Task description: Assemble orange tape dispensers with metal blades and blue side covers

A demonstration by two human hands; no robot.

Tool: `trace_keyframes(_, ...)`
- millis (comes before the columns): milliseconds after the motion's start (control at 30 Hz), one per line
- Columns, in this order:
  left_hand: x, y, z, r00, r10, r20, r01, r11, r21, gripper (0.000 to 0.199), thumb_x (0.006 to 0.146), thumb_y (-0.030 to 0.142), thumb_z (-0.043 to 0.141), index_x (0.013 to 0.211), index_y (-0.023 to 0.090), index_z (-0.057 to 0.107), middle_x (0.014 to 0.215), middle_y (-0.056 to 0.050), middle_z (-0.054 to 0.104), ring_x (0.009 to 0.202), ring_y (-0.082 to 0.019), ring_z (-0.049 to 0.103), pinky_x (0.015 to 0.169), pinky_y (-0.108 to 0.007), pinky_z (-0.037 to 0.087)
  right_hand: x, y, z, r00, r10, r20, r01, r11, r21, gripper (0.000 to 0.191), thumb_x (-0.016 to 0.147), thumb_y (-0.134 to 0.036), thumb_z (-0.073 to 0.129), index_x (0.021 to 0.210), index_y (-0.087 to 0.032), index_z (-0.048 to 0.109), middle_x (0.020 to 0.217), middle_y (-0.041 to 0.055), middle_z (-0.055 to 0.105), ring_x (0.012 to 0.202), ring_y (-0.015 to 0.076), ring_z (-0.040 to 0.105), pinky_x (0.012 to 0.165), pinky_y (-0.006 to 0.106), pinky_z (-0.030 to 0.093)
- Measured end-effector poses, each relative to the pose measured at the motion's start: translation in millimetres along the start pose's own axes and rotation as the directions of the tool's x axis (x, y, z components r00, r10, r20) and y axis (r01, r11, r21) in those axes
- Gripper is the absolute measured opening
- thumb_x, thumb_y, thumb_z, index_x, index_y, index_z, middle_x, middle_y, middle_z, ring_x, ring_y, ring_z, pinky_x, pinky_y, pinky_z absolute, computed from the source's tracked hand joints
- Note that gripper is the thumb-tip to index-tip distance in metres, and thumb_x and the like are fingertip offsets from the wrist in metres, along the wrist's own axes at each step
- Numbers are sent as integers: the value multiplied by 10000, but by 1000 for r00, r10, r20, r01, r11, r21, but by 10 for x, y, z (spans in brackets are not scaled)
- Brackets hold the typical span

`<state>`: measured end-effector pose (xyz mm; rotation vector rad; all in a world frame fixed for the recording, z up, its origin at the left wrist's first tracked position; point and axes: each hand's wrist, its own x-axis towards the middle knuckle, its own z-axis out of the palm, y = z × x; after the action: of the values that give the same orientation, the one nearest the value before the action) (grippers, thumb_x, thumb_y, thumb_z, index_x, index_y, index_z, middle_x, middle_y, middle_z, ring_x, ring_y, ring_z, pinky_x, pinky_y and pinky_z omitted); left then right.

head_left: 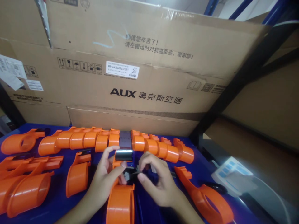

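Hands [130, 174] below carton [93, 115] lettered "AUX" and "KFR-46G/BpR3AES1(B1)"

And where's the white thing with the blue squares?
The white thing is on the right side of the head view, just past the curved orange piece beside the right hand.

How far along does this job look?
One orange plastic holder at left carries a dark fitting, so possibly done. The left hand grips another with a black toothed head; the right hand pinches a thin dark piece. The central back row shows no such fittings, so probably remains.
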<state>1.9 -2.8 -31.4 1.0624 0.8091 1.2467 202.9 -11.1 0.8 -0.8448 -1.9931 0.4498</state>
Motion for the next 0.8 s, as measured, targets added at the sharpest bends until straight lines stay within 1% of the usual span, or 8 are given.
trace_keyframes(167, -9, 7, -29, 989, -67, 129, 77, 994, -77, 748, 893, 353, 729, 1470, 262, 261, 607, 30, 697, 486, -159, 648, 548, -257, 528, -19, 20, -10, 971, 228, -72, -200, 940, 277, 195, 1004, -415, 545, 1113, -255, 560, 932, 41, 626, 813, 197, 601, 770, 337, 500)
trace_keyframes(267, -76, 30, -4, 953, -120, 277, 153, 983, -101, 843, 905, 316, 722, 1529, 292, 156, 661, 6, 721, 513, -175, 679, 541, -261, 540, -1, -50, -22, 963, 249, 99, -267, 856, 443, 507, 986, -467, 587, 1432, -296, 417, 1165, 86, 645, 1077, 259, 628, 961, 421, 479)
trace_keyframes(333, -130, 58, 25, 934, -128, 334, 181, 974, -132, 863, 894, 294, 732, 1542, 343, 164, 798, -23, 744, 548, -183, 705, 537, -270, 552, 15, -110, -38, 945, 200, 259, -313, 779, 544, 594, 987, -505, 568, 1503, -304, 352, 1199, 92, 644, 1134, 285, 631, 1004, 458, 459)
trace_keyframes(433, -188, 101, 48, 907, -140, 397, 214, 965, -150, 838, 882, 266, 739, 1551, 364, 243, 942, -62, 739, 633, -205, 741, 581, -296, 577, 29, -139, -50, 930, 142, 340, -330, 734, 594, 603, 958, -556, 584, 1469, -282, 419, 1128, 87, 648, 1024, 277, 655, 928, 439, 490)
trace_keyframes(500, -202, 117, 42, 880, -150, 450, 240, 959, -149, 844, 867, 262, 755, 1557, 360, 279, 1015, -90, 737, 729, -237, 765, 655, -336, 599, 26, -106, -37, 946, 162, 281, -300, 768, 565, 570, 937, -565, 616, 1409, -276, 477, 1075, 74, 638, 959, 252, 639, 872, 402, 497)
trace_keyframes(600, -195, 123, 27, 856, -123, 502, 233, 959, -162, 804, 829, 294, 792, 1523, 360, 392, 1354, -158, 627, 917, -302, 768, 808, -436, 607, 7, -33, 7, 967, 212, 139, -253, 848, 465, 509, 917, -579, 648, 1305, -268, 538, 1001, 49, 613, 903, 219, 596, 813, 349, 484)
trace_keyframes(700, -181, 122, 40, 881, -85, 465, 167, 976, -137, 665, 853, 318, 769, 1462, 349, 504, 1581, -148, 426, 1046, -332, 730, 884, -485, 596, -15, 1, 57, 971, 223, 83, -237, 896, 376, 473, 901, -571, 678, 1234, -255, 562, 950, 31, 591, 869, 198, 558, 785, 321, 472)
trace_keyframes(800, -170, 116, 67, 924, -68, 377, 106, 991, -80, 554, 888, 304, 728, 1419, 320, 567, 1587, -120, 432, 1286, -379, 580, 882, -457, 607, -23, -6, 87, 971, 222, 83, -237, 912, 334, 358, 925, -523, 666, 1132, -247, 568, 935, 23, 582, 837, 181, 533, 759, 303, 470)
